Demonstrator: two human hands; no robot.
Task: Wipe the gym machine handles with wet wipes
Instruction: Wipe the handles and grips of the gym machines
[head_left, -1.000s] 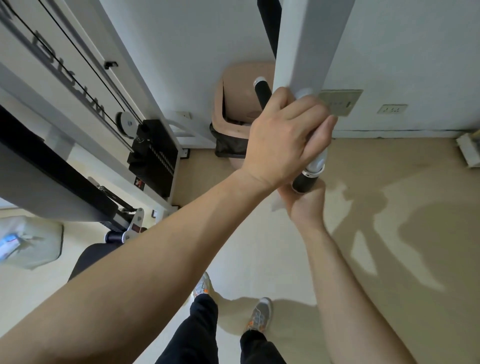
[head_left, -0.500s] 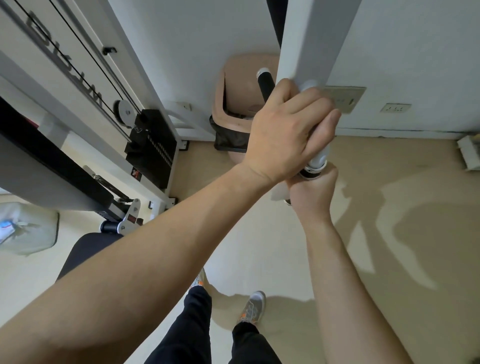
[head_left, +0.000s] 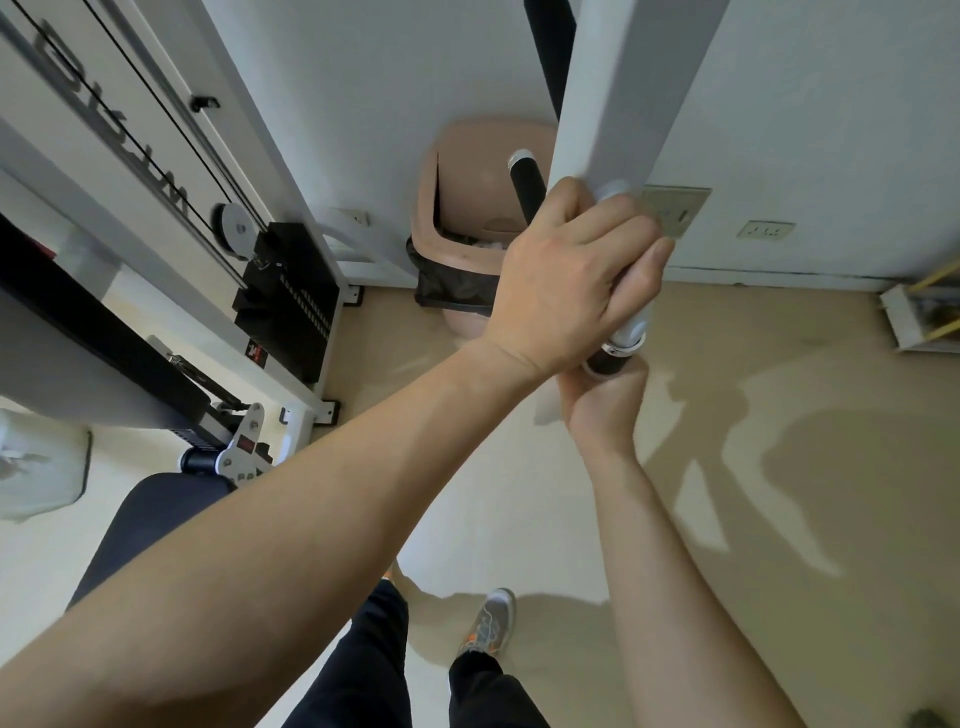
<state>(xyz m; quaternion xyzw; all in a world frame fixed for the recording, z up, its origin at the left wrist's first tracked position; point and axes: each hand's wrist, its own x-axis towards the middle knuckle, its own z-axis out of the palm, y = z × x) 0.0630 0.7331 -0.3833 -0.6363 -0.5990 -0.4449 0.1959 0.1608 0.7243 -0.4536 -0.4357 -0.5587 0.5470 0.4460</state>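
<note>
Left hand (head_left: 566, 275) clenched round the rigid handle (head_left: 631, 330) near its top; right hand (head_left: 602, 410) grips its lower end through a wipe (head_left: 548, 410) (mostly hidden, probably limp and slick).

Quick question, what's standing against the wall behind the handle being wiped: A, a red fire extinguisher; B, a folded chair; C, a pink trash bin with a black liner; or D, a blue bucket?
C: a pink trash bin with a black liner stands at the wall, behind the handle gripped by the left hand and right hand.
</note>
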